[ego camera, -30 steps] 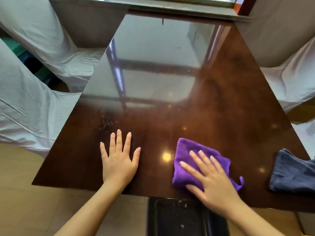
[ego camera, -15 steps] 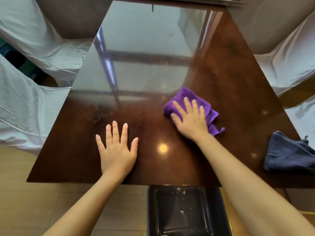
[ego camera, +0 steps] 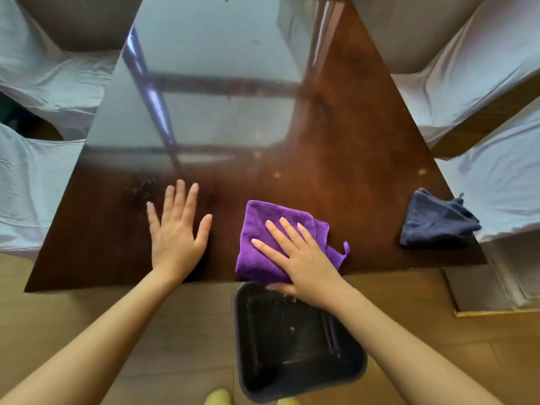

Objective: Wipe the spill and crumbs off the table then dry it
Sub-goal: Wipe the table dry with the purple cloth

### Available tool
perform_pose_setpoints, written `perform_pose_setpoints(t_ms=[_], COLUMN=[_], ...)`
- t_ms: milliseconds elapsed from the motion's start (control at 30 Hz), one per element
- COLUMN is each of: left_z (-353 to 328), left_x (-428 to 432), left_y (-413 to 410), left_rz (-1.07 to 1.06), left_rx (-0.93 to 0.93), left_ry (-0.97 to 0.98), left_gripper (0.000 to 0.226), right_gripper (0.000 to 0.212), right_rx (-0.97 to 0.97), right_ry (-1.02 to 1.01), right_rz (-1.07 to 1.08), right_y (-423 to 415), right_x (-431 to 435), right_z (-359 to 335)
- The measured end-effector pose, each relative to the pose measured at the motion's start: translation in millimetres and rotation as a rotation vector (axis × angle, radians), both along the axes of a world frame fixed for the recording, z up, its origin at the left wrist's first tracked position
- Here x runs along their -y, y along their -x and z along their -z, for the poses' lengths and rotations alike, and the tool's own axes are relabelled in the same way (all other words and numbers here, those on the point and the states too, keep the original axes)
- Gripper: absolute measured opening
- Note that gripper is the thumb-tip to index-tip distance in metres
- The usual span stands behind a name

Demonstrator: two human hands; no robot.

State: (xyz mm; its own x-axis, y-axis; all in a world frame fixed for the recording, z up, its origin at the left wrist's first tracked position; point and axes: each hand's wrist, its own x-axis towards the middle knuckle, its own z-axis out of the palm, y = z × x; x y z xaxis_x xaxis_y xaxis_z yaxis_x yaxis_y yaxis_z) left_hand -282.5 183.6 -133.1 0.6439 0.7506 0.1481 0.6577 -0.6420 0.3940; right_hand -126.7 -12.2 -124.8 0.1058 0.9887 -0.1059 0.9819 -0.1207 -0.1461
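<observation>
A glossy dark wooden table fills the view. My right hand presses flat on a folded purple cloth at the table's near edge, thumb hanging over the edge. My left hand lies flat on the wood, fingers spread, holding nothing. A patch of crumbs and smears sits just beyond and left of my left hand. A dark blue cloth lies crumpled at the table's right corner.
A black bin with crumbs inside stands on the floor under the near edge, right below the purple cloth. White-covered chairs stand on the left, and more white-covered chairs on the right. Yellow slipper tips show at the bottom.
My right hand pushed the purple cloth out to the middle of the table, then dragged it back to the near edge above the bin. My left hand stayed flat in place.
</observation>
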Motion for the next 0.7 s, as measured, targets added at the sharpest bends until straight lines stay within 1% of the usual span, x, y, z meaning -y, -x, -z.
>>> perform_pose_setpoints(t_ms=[100,200,267,333,400,467,533,567,700], left_z=[-13,-18,-15,-6,2,4,2,1,-6], left_x=[22,61,89,108,121,129,137,141,147], left_y=[-7,-24,-38,-50,-61,-71,-82,-86,-102], left_rz=[0.354,0.675,0.803,0.858,0.849,0.805,0.779,0.774,0.787], left_rx=[0.067,0.024,-0.024,-0.094,-0.142,-0.139,-0.121,-0.101,-0.136], left_ry=[0.068,0.098,0.052,0.000,-0.039,-0.032,-0.020,-0.019,-0.003], left_gripper=[0.064,0.067,0.071,0.075,0.079,0.078,0.075,0.073,0.064], right_gripper=[0.076,0.077,0.078,0.078,0.081,0.086,0.088,0.085,0.073], right_rx=[0.055,0.128,0.165,0.150,0.130,0.091,0.059,0.039,-0.118], right_ry=[-0.006,-0.053,-0.075,-0.083,-0.062,-0.018,0.013,0.010,-0.020], right_rz=[-0.023,-0.031,-0.038,-0.011,0.023,0.043,0.046,0.048,0.058], right_y=[-9,-22,-32,-42,-51,-61,-71,-76,-93], right_x=[20,39,49,56,67,76,84,87,96], right_z=[1,3,2,3,4,3,0,-2,-13])
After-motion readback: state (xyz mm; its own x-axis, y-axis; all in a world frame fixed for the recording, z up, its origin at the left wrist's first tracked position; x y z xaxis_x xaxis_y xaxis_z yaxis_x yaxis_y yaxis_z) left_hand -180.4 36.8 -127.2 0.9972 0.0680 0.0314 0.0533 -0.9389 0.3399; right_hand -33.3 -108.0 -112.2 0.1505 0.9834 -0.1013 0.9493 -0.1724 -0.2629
